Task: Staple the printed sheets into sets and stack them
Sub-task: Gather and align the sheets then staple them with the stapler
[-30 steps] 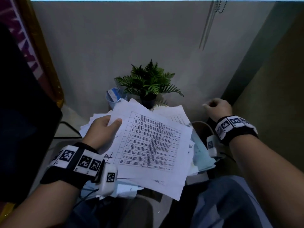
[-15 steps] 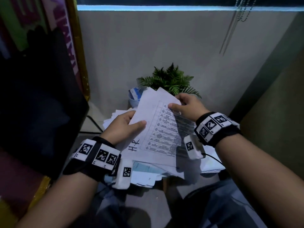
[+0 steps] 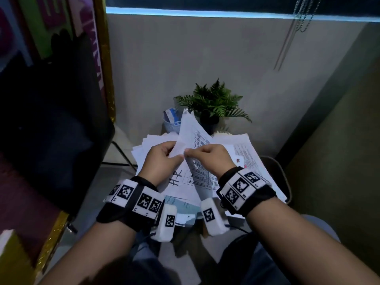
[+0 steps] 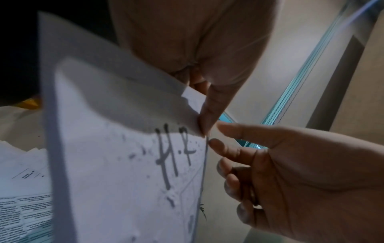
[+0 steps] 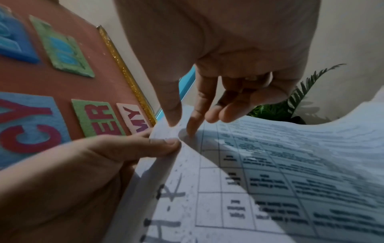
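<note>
A set of printed sheets (image 3: 191, 177) with a table and a handwritten "H.K" is held above a loose pile of papers (image 3: 248, 153). My left hand (image 3: 177, 155) pinches its upper left corner, thumb on top. My right hand (image 3: 190, 153) pinches the same corner right beside it. The top sheet (image 3: 192, 133) stands curled up and back toward the plant. In the left wrist view my left thumb (image 4: 205, 115) presses the "H.K" sheet (image 4: 124, 164) at its edge. In the right wrist view, the right hand's thumb and forefinger (image 5: 179, 126) nip the corner of the top sheet (image 5: 290, 148).
A potted fern (image 3: 213, 101) and a pale blue cup (image 3: 171, 122) stand behind the pile, against the grey wall. A black chair (image 3: 51, 124) fills the left. A board with coloured letters (image 5: 62, 98) hangs at the left. A blind chain (image 3: 304, 15) hangs top right.
My right hand came in from the right and now meets the left hand at the sheets' corner. The top sheet has been lifted and curled back.
</note>
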